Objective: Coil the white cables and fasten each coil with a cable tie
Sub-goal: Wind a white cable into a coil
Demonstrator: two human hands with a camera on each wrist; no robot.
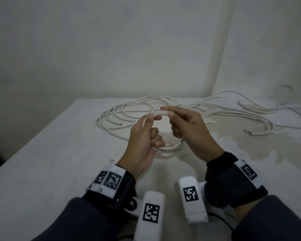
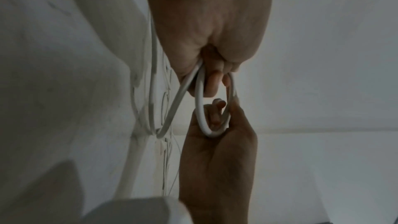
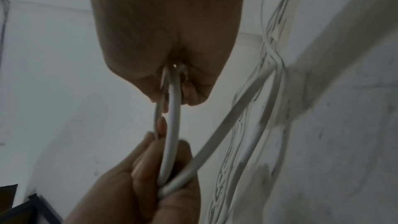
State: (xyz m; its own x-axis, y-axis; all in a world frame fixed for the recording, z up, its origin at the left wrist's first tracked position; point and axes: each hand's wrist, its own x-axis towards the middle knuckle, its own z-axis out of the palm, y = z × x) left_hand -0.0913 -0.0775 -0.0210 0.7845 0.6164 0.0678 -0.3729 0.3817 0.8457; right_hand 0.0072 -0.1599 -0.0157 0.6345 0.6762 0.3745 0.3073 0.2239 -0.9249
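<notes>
From the head view, your left hand (image 1: 144, 136) and right hand (image 1: 189, 131) both curl round a small coil (image 1: 170, 147) held above the bench (image 1: 50, 153); loose white cables (image 1: 129, 110) lie behind. Keep loops even, stacked. The left wrist view shows two loops pinched. Only the right wrist view shows the tail (image 3: 226, 129) running off toward the pile.
</notes>
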